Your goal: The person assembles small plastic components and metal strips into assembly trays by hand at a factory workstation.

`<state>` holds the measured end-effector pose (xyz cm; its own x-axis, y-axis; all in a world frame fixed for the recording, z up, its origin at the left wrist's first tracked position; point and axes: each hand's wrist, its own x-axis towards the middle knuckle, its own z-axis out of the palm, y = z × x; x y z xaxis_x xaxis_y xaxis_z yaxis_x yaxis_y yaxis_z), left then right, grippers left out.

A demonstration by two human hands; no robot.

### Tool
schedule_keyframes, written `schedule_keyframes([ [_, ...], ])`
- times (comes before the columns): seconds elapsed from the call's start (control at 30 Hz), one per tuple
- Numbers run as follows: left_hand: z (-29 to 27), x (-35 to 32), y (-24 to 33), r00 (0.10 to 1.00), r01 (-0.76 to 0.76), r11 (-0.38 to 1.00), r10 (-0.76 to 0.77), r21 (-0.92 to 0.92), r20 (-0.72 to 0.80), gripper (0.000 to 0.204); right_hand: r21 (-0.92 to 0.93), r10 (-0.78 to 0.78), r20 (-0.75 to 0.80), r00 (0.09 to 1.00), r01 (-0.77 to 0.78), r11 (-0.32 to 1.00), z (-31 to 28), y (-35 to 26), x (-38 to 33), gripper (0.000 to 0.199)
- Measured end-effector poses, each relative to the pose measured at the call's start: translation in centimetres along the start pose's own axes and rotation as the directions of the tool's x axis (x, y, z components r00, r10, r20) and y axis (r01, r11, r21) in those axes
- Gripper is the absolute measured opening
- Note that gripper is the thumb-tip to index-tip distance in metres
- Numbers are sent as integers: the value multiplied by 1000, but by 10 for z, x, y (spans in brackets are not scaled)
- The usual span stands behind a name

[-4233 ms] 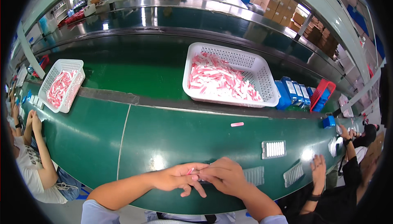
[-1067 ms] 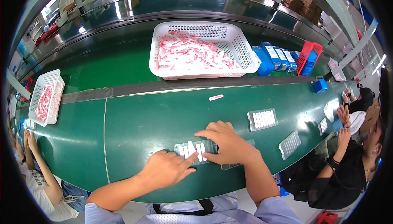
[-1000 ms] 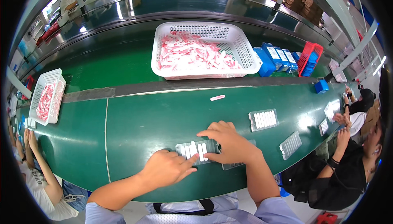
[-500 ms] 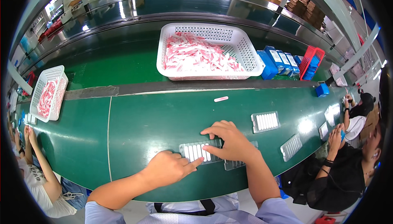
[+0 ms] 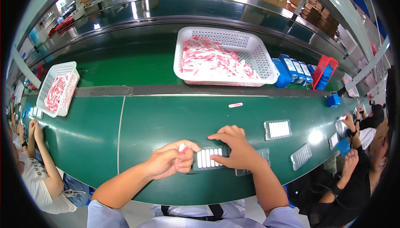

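Note:
In front of me a clear plastic tray (image 5: 211, 167) lies on the green table, filled with a row of several white sticks (image 5: 209, 157). My left hand (image 5: 164, 161) is closed at the tray's left side, pinching a small pink-and-white stick (image 5: 182, 149) between thumb and forefinger. Over the tray's right end is my right hand (image 5: 238, 146), fingers and thumb spread, with the thumb resting at the white sticks. Partly hidden under my right wrist lies a second clear tray (image 5: 263, 155).
A large white basket (image 5: 225, 80) of pink-and-white sticks stands beyond the table's dark ledge, with blue packs (image 5: 293, 70) and a red basket (image 5: 323, 71) beside it. Another filled tray (image 5: 278, 129), a clear tray (image 5: 301, 157) and a loose stick (image 5: 236, 105) lie ahead. Co-workers sit on both sides.
My left hand has drawn back from the white sticks and turned, now showing a pink-and-white stick in its pinch. My right hand stays at the tray. The whole view has shifted slightly.

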<state>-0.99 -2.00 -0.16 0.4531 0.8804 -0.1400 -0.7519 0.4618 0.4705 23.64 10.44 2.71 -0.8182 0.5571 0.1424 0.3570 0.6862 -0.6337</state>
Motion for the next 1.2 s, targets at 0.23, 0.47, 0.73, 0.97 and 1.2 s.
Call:
schedule_keyframes([
  [0.23,13,2,-1,990,139,939,-136,314,-33,51,134,-93,-379,921,154,979,12,-13,4,32],
  [0.47,20,0,2,975,204,886,-220,417,-10,48,119,-199,-262,944,236,964,21,-29,5,13],
  [0.73,-2,-3,-7,944,-233,890,303,393,-127,39,816,418,-178,891,-103,569,-8,-5,-6,9],
  [0.97,3,-1,3,915,-283,877,368,388,-164,43,899,394,-17,919,-158,408,-22,10,-10,8],
  [1.2,-4,1,0,954,-259,889,297,378,-46,50,259,187,255,949,-253,932,-36,17,-13,21],
])
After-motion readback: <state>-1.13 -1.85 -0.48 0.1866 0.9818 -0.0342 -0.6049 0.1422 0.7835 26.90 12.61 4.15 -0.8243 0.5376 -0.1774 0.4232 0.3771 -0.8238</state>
